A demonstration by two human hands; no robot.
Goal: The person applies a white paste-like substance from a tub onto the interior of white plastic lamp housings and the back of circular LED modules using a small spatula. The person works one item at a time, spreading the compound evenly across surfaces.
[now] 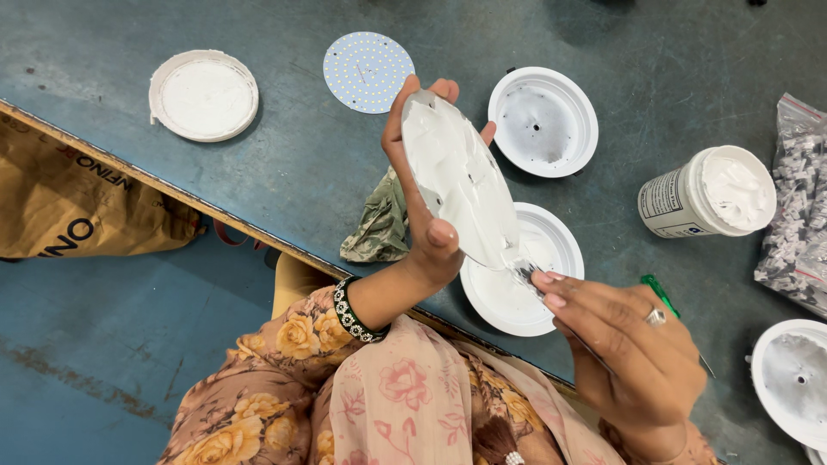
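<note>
Can't really see the tool in the right hand (633,357), its fingers cover nearly all of it and only a blurry metal tip pokes out against the round white paste-smeared disc (457,189). That disc hides part of the shallow white round housing (551,250) below it. The white round housing at the lower right (788,379) is cut off by the edge, same with the clear plastic bag of small grey parts (797,207). The green-handled tool (659,293) mostly disappears behind the hand.
</note>
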